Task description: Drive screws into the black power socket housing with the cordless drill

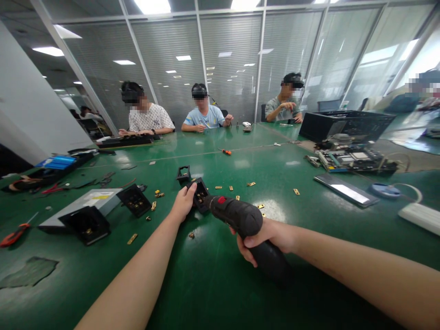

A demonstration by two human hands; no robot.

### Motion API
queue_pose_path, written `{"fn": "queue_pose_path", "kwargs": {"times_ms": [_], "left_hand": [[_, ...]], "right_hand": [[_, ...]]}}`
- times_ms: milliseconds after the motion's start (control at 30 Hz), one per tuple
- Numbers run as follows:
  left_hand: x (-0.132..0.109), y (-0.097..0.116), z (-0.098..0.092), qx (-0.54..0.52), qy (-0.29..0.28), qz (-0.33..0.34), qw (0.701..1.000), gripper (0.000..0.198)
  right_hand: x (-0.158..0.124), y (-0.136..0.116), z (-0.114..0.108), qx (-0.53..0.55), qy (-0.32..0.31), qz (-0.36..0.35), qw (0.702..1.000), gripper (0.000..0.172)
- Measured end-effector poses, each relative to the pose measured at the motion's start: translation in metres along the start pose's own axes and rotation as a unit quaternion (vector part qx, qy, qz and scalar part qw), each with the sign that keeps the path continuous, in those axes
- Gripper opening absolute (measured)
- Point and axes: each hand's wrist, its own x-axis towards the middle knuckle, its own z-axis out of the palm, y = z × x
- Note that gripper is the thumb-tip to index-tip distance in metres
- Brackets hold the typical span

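My right hand [266,238] is wrapped round the grip of a black electric screwdriver [240,219] with a red switch. Its nose points at a small black plastic socket part [200,195] on the green table [220,284]. My left hand [184,202] grips the left side of that part and holds it down. Small brass contact pieces [251,184] lie scattered on the table around it. Two similar black socket parts [134,200] [183,174] sit to the left and behind.
A grey drive box [90,202] and another black part [85,224] lie at left, with a red screwdriver [13,234]. A circuit board [354,160], black case [347,123] and power strip [419,216] are at right. Three people sit at the far side.
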Motion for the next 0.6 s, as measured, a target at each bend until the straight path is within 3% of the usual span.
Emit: {"fn": "queue_pose_path", "kwargs": {"times_ms": [200, 400, 600], "left_hand": [[0.001, -0.002, 0.000, -0.015, -0.005, -0.007, 1.000, 0.056], [-0.001, 0.003, 0.002, -0.021, -0.009, -0.012, 1.000, 0.054], [-0.004, 0.009, 0.005, -0.036, -0.001, -0.024, 0.999, 0.051]], "right_hand": [[-0.001, 0.000, -0.006, 0.031, -0.026, -0.011, 0.999, 0.052], [0.001, 0.003, -0.012, 0.040, -0.057, -0.007, 0.998, 0.048], [0.003, 0.005, -0.017, 0.021, -0.024, 0.011, 0.999, 0.041]]}}
